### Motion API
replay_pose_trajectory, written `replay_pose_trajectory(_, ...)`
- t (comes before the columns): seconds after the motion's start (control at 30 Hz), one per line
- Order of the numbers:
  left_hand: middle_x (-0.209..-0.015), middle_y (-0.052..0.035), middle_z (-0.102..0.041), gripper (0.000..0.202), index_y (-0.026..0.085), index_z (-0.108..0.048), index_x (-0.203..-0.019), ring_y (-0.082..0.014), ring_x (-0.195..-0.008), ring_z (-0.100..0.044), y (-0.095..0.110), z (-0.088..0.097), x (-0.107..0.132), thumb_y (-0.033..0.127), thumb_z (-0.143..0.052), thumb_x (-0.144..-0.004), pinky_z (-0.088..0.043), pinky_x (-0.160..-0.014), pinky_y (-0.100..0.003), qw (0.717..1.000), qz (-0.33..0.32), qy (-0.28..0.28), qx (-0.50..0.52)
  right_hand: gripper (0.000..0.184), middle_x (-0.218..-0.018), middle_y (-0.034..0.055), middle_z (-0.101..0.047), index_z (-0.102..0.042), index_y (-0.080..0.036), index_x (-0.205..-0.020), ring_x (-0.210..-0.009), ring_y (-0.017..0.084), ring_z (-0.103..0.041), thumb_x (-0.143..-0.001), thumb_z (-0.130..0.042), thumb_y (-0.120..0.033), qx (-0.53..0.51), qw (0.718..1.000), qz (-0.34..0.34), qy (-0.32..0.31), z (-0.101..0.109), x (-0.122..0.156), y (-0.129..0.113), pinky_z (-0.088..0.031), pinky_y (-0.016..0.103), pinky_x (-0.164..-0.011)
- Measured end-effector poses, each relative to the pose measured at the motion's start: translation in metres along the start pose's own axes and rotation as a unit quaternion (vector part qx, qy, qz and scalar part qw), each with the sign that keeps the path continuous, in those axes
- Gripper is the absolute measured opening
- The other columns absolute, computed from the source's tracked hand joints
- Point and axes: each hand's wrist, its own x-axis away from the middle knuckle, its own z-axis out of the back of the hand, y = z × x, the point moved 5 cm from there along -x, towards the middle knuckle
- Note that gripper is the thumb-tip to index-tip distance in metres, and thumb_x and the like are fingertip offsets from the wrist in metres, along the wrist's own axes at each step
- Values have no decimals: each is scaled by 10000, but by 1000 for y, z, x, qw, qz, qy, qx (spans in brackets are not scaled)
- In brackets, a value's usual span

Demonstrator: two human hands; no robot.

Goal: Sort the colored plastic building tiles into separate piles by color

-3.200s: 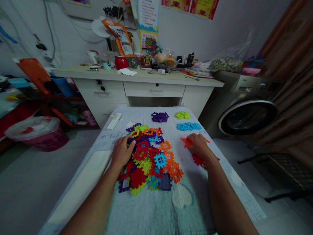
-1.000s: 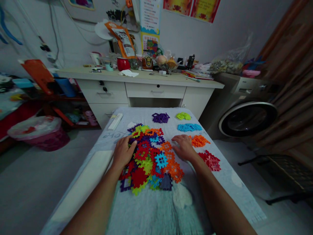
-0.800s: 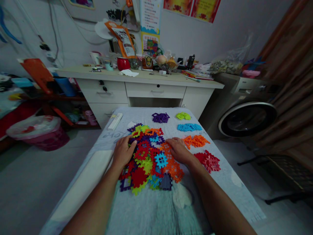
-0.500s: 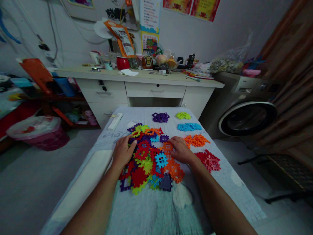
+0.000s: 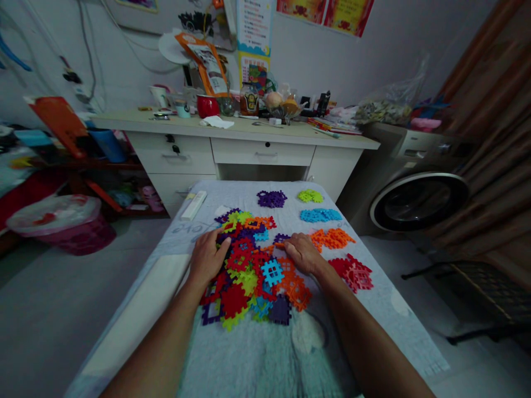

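A mixed pile of plastic interlocking building tiles (image 5: 245,282) in red, purple, green, blue and orange lies on the cloth-covered table. My left hand (image 5: 207,254) rests against the pile's left side, thumb apart from the fingers, whose tips are partly hidden among the tiles. At the right edge of the pile, my right hand (image 5: 302,251) pinches an orange tile (image 5: 280,245), seen nearly edge-on. Below that hand lie more orange tiles (image 5: 295,290), beside a light blue window tile (image 5: 272,272).
Single-colour groups lie to the right and back: purple tiles (image 5: 271,199), green tiles (image 5: 310,195), blue tiles (image 5: 321,215), orange tiles (image 5: 333,239) and red tiles (image 5: 352,273). A white narrow box (image 5: 194,205) lies at the back left. Beyond stands a white cabinet (image 5: 174,155).
My right hand has closed on an orange tile and tipped it up from lying flat to nearly edge-on. My left hand has stayed in place on the pile.
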Motion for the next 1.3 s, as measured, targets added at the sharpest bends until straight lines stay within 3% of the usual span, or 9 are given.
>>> replay_pose_trajectory(0.3, -1159, -111, -646, 459, 187, -581, -1213, -275, -1127, -566, 0, 0, 0, 491, -416, -912, -412, -1044, -460, 1000, -1, -5, 3, 559, -861, 81, -677, -683, -182, -863, -794, 176, -573, -1039, -232, -460, 32, 997, -72, 7, -2, -4, -2, -315, 294, -755)
replay_pose_trajectory(0.5, -1168, -108, -642, 451, 196, -582, -1209, -276, -1141, -564, -3, -2, 0, 490, -424, -906, -415, -1042, -461, 1000, -1, -3, 2, 414, -922, 78, -667, -688, -186, -912, -878, 193, -565, -1025, -361, -413, 21, 997, -76, 19, -1, -3, 0, -331, 305, -799)
replay_pose_trajectory(0.7, -1155, -103, -645, 450, 202, -579, -1213, -271, -1128, -570, -1, 0, 0, 494, -420, -910, -415, -1044, -452, 1000, -2, -1, 4, 234, -1147, 100, -595, -692, -198, -972, -1035, 230, -489, -959, -523, -359, 19, 994, -51, 92, 4, 2, -1, -344, 341, -880)
replay_pose_trajectory(0.87, -1164, -112, -644, 465, 184, -580, -1220, -276, -1131, -565, 0, 0, 0, 492, -416, -913, -410, -1046, -458, 1000, -2, -3, 2, 248, -925, 69, -669, -663, -184, -957, -908, 201, -558, -993, -442, -291, -4, 997, -67, 36, -4, -2, -3, -353, 320, -856)
replay_pose_trajectory(1.0, -1166, -107, -644, 455, 193, -579, -1217, -275, -1134, -565, 0, 0, 1, 492, -418, -913, -411, -1045, -460, 1000, 1, -3, 0, 305, -948, 66, -686, -673, -189, -995, -901, 187, -583, -1011, -391, -305, -46, 995, -61, 70, 2, -2, 1, -377, 296, -858)
replay_pose_trajectory(1.13, -1161, -115, -646, 460, 178, -582, -1213, -277, -1125, -566, 0, 1, 0, 484, -417, -912, -409, -1047, -459, 1000, -3, -5, -1, 302, -1029, 93, -671, -697, -175, -1036, -984, 198, -566, -987, -410, -255, -64, 987, -44, 142, 19, 4, 22, -389, 301, -916)
replay_pose_trajectory(1.3, -1158, -121, -647, 472, 161, -583, -1213, -279, -1114, -568, 0, 1, -1, 483, -414, -911, -413, -1045, -457, 1000, -5, -6, -1, 272, -989, 128, -660, -709, -141, -992, -942, 228, -562, -903, -453, -174, -24, 963, -130, 235, 42, 22, 75, -416, 336, -884)
